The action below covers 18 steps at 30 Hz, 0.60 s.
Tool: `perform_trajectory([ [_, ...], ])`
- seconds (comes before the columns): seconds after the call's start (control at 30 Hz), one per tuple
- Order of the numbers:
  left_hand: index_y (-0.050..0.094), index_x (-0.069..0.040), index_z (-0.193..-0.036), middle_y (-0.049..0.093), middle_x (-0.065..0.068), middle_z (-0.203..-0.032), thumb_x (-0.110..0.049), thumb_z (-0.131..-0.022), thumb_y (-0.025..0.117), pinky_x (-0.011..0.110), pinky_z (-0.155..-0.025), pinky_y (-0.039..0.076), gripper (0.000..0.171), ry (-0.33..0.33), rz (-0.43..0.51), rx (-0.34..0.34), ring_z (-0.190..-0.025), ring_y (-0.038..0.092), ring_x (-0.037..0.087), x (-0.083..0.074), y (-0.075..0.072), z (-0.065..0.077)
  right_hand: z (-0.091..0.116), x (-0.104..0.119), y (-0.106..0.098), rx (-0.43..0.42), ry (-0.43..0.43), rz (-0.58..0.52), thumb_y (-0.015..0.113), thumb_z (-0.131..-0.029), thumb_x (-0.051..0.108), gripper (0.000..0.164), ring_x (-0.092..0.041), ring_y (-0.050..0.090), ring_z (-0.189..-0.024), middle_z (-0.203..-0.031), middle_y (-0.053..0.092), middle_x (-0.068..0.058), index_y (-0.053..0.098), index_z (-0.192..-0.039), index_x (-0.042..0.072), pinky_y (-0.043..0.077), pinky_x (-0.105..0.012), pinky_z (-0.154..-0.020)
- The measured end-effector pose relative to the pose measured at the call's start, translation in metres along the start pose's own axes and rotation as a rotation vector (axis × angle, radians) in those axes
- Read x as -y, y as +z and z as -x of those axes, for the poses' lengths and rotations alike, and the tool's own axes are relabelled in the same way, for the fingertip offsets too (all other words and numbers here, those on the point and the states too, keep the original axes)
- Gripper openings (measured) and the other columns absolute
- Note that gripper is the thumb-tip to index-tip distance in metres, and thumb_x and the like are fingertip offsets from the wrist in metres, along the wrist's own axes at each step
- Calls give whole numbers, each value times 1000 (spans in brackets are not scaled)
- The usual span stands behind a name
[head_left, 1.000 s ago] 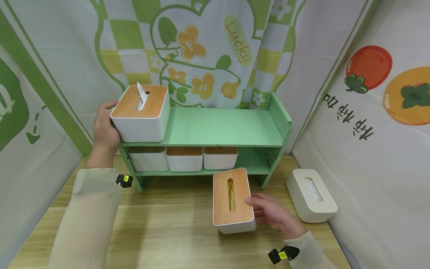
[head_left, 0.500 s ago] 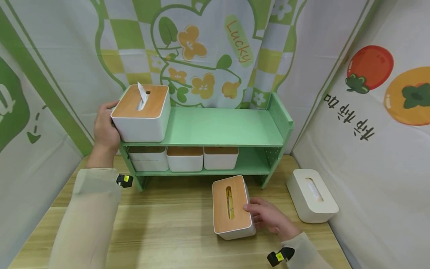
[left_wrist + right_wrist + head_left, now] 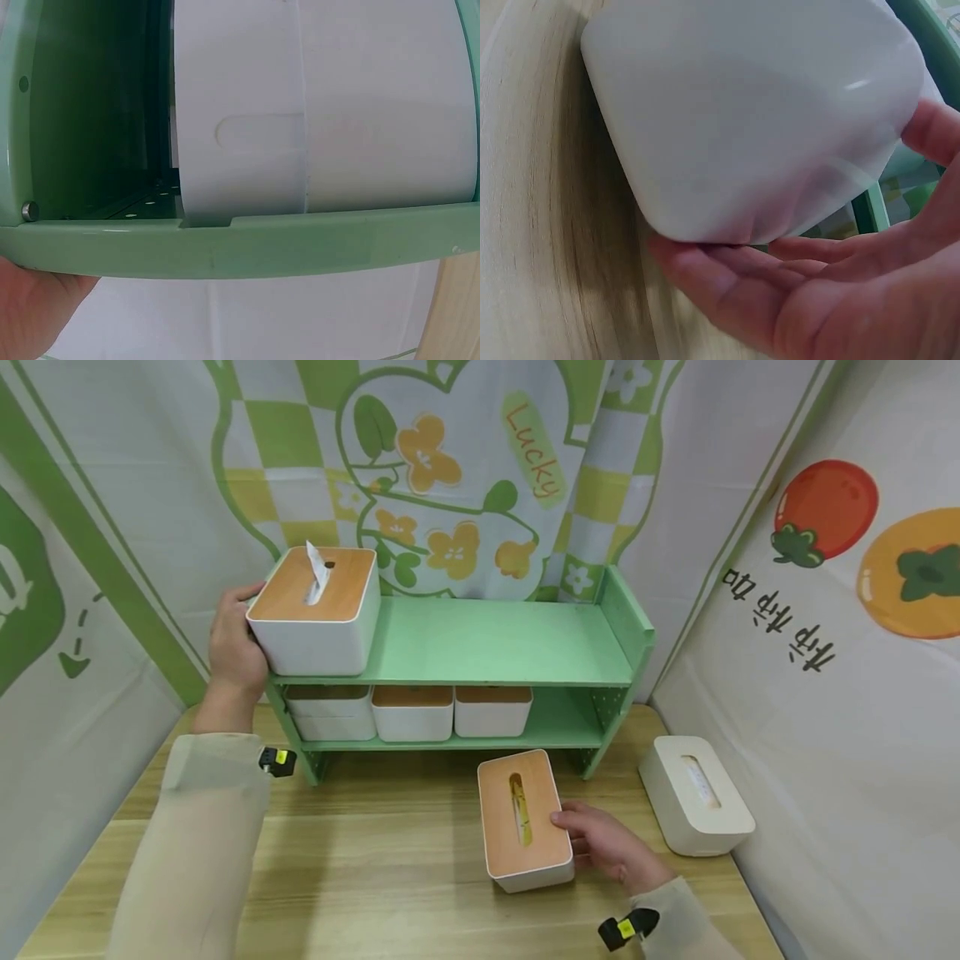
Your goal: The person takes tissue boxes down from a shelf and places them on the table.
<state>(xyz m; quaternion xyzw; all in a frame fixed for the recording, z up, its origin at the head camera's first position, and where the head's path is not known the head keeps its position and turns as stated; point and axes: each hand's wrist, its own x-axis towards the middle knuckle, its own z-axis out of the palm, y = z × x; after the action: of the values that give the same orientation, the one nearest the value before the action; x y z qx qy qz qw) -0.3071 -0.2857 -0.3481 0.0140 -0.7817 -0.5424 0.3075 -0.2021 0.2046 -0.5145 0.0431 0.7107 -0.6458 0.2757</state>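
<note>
My right hand (image 3: 603, 843) holds a tissue box (image 3: 522, 814) with a white body and wood-look lid, just in front of the shelf. The thumb lies on the lid's right edge; in the right wrist view the fingers (image 3: 705, 281) curl along the side of its white body (image 3: 742, 127). Yellow packaging shows through the lid's slot. My left hand (image 3: 238, 647) grips the left end of the green shelf (image 3: 495, 639), its fingers partly hidden behind a larger tissue box (image 3: 315, 610) on the top tier. A white tissue sticks out of that box.
Three white boxes with wood-look lids, one of them a middle box (image 3: 412, 714), stand on the lower tier. A cream tissue box (image 3: 697, 797) stands at the right of the wooden table (image 3: 375, 877). Printed curtains hang around the table.
My right hand has drawn the tissue box toward me and down, away from the shelf, then shifted it slightly right. My left hand has stayed in place.
</note>
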Motion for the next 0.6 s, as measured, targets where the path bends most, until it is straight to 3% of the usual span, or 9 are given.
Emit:
perform_trajectory([
  [0.17, 51, -15, -141, 49, 6, -145, -33, -104, 16, 28, -107, 26, 54, -2, -4, -1, -131, 39, 13, 0, 0, 0, -1, 0, 0, -65, 4, 44, 59, -97, 25, 67, -29, 68, -93, -113, 66, -18, 32, -146, -12, 55, -42, -77],
  [0.33, 52, -12, -139, 49, 7, -144, -32, -104, 17, 27, -106, 26, 54, 14, -11, -9, -131, 40, 12, -1, 0, 0, 0, 4, 3, -141, -22, 177, 62, -95, 22, 68, -30, 65, -100, -120, 61, -23, 33, -145, -13, 53, -45, -84],
  [0.43, 52, -10, -138, 50, 8, -143, -32, -104, 17, 26, -106, 27, 54, 28, -15, -13, -130, 40, 12, -2, 0, -1, 4, 8, 9, -223, -97, 385, 64, -93, 22, 70, -34, 59, -110, -130, 55, -27, 34, -147, -11, 47, -51, -92],
  [0.6, 53, -9, -138, 50, 8, -143, -31, -104, 18, 27, -105, 28, 53, 23, -7, -16, -129, 41, 12, -3, 1, 0, 12, 14, 25, -362, -275, 883, 66, -88, 26, 76, -46, 46, -125, -143, 40, -34, 35, -149, -6, 41, -57, -97],
])
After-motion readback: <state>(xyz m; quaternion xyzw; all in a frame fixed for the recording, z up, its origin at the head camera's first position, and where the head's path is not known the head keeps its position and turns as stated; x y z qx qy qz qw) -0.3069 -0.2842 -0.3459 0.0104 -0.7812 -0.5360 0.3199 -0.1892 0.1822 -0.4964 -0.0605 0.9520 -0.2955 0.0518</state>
